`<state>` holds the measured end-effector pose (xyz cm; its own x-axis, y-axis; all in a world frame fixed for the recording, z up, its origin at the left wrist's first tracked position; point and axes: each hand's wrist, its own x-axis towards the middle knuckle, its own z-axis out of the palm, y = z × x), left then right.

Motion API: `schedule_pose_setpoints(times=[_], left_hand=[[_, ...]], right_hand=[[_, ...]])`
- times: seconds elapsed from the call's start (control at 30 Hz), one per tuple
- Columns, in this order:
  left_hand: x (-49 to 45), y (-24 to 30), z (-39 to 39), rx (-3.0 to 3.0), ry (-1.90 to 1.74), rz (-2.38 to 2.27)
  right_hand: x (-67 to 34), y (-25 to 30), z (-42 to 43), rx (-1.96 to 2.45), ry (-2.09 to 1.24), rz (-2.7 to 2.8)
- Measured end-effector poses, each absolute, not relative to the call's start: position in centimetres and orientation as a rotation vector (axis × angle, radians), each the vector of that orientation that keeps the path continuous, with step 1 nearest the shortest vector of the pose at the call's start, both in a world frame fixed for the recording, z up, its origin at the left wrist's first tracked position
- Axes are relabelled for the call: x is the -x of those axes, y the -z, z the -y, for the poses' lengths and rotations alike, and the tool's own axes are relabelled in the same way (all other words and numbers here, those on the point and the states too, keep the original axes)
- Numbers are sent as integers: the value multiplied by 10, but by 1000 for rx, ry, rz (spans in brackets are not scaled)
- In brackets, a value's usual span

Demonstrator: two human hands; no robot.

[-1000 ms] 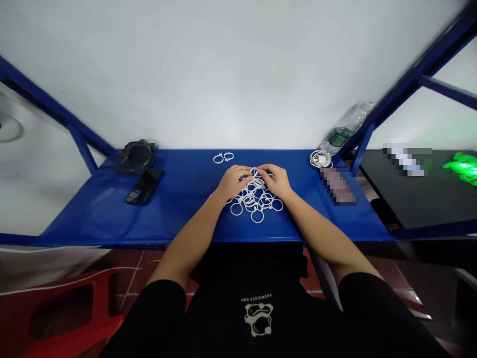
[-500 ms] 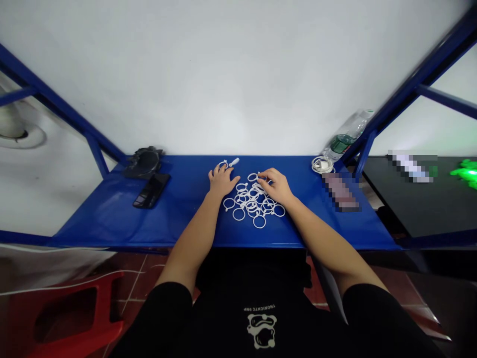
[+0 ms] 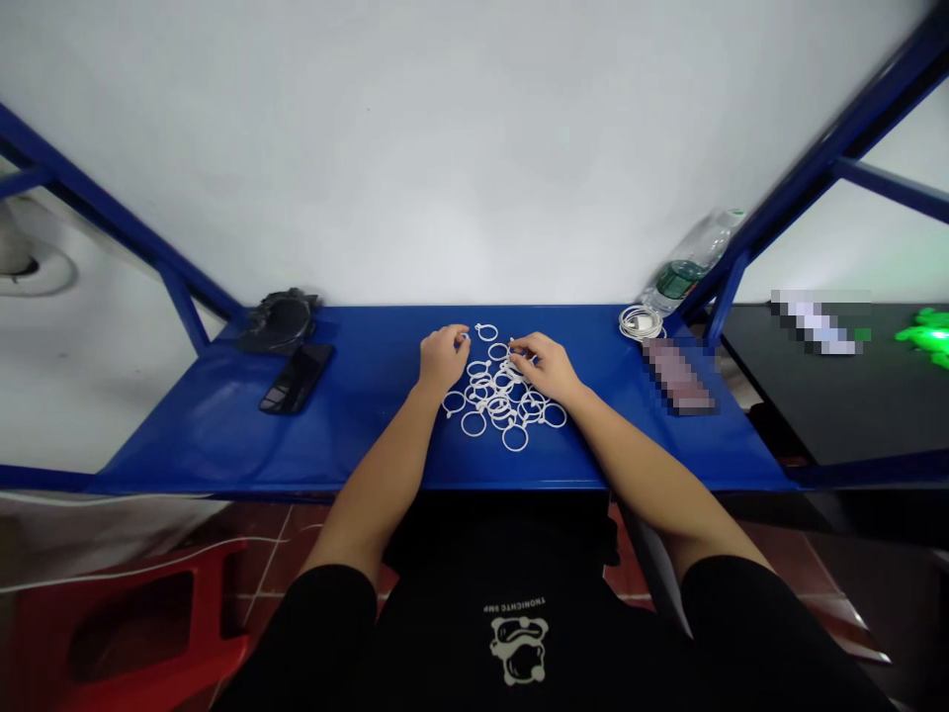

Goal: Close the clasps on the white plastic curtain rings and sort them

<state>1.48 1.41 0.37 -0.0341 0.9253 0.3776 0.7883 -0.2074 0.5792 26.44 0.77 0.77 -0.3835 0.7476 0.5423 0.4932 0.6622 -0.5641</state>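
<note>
A loose pile of thin white plastic rings with small eyelets, like curtain rings (image 3: pixel 474 423), lies on the blue tabletop (image 3: pixel 371 396) between my hands. My left hand (image 3: pixel 442 358) is at the pile's far left, its fingers curled and closed around a small white piece, mostly hidden. Just beyond its fingertips lies a single white ring (image 3: pixel 487 333), apart from the pile. Over the pile's far right edge rests my right hand (image 3: pixel 547 366), fingers bent and closed at the edge of another white ring (image 3: pixel 498 352). Its palm covers part of the rings.
On the left lie a black phone (image 3: pixel 297 378) and a crumpled dark bag (image 3: pixel 280 321). To the right are a coiled white cable (image 3: pixel 642 323), a plastic bottle (image 3: pixel 678 279) leaning by the wall, and a blurred pinkish object (image 3: pixel 678 376). Blue frame bars (image 3: pixel 178 297) flank the table.
My left hand's spread fingers have curled in and closed. The ring that was under its fingers now lies to their right. My right hand has barely moved.
</note>
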Motion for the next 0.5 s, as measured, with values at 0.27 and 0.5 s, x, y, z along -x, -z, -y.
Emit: schedule_pose_setpoints(times=[0.27, 0.5], left_hand=[[-51, -3, 15, -1920, -1326, -1215], [-46, -6, 10, -1998, -1340, -1384]], right_hand=[[-263, -4, -8, 983, -438, 2057], [-265, -6, -8, 982, -376, 2070]])
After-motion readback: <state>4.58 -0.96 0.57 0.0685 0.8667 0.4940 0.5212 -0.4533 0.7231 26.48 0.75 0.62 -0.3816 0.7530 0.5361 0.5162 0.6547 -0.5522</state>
